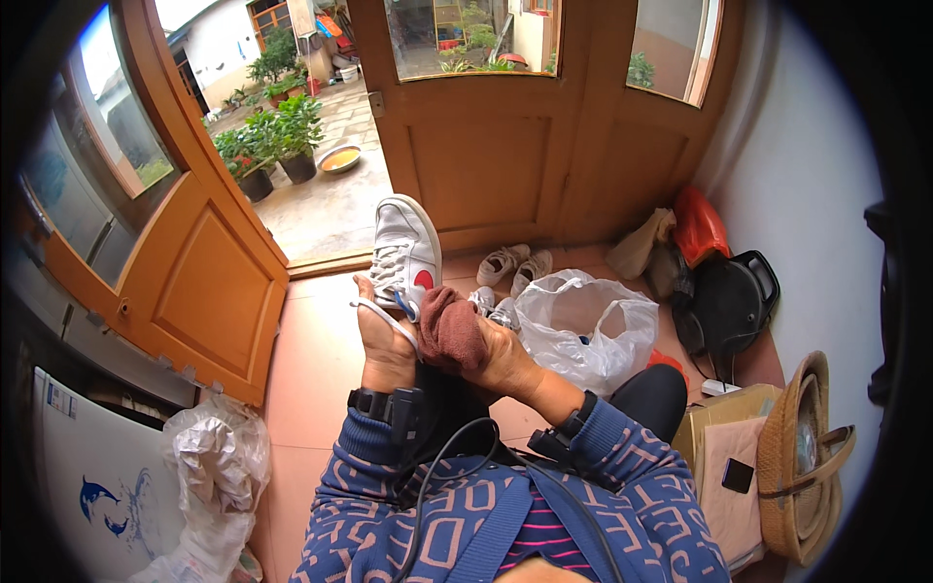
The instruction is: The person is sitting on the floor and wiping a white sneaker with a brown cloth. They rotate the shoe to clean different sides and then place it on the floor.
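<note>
A white lace-up sneaker point(405, 244) with a red round patch on its side points away from me, toe up, its heel end at my left hand point(385, 342). That hand supports the shoe from below, and a loose white lace hangs across the palm. My right hand point(506, 357) grips a bunched reddish-brown cloth point(448, 329), pressed against the heel end of the sneaker. The shoe's sole and some of my left fingers are hidden behind it.
Two pairs of shoes point(503, 264) and an open white plastic bag point(583, 328) are on the tiled floor ahead. Right: black appliance point(736, 302), cardboard box point(689, 430), woven basket point(791, 466). Left: open wooden door point(211, 284), plastic bags point(219, 466). Outside, potted plants point(291, 135) and a basin point(340, 159).
</note>
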